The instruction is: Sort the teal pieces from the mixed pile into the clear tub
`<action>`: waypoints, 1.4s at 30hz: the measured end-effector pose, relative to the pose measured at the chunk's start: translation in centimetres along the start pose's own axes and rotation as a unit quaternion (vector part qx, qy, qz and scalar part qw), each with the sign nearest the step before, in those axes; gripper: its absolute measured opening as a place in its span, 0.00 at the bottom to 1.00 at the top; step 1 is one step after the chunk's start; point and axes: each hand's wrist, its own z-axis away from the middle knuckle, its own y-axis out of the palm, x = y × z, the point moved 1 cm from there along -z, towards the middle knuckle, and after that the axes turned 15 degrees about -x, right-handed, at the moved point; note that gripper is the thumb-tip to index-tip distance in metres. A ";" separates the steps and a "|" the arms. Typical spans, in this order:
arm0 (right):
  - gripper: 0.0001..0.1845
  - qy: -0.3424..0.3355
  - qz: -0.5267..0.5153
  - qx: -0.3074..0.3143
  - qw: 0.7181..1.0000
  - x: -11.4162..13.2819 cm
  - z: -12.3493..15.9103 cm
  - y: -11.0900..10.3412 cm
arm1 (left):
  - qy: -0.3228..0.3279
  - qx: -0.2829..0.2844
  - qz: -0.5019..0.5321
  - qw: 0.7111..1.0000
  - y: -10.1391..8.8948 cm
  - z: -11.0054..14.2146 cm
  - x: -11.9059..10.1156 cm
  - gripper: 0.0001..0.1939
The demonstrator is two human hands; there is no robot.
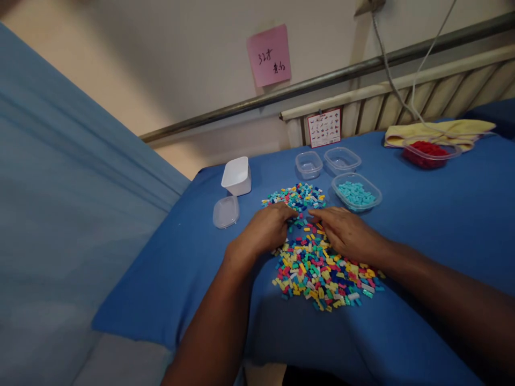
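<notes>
Many small plastic toy bricks in mixed colours lie on the blue cloth in two piles, a larger near pile [322, 268] and a smaller far pile [295, 195]. My left hand [273, 225] rests at the left, between the two piles, its fingers curled and their tips partly hidden; I cannot make out whether a brick is in them. Opposite it, my right hand [341, 230] lies over the right edge of the near pile, fingers stretched toward the left hand. A few loose bricks lie in the gap between both hands.
Beyond my right hand stands a clear tub of turquoise bricks [356, 194], with two clear tubs [309, 165] behind it. A white container [236, 177] and a clear lid [226, 212] are on the left. Red bricks [428, 150] fill a tub by a yellow cloth [442, 128].
</notes>
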 end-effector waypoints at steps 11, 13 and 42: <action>0.25 0.019 -0.053 -0.012 0.998 0.3 0.1 -0.4 | 0.005 0.021 0.074 0.997 -0.2 0.0 -0.4 0.27; 0.25 0.031 -0.064 -0.028 0.997 0.2 0.2 -0.3 | -0.028 -0.012 0.091 0.995 -0.8 0.1 0.2 0.26; 0.24 0.005 -0.087 -0.023 0.996 0.4 0.1 -0.5 | -0.072 0.029 0.206 0.975 -0.4 0.6 0.6 0.25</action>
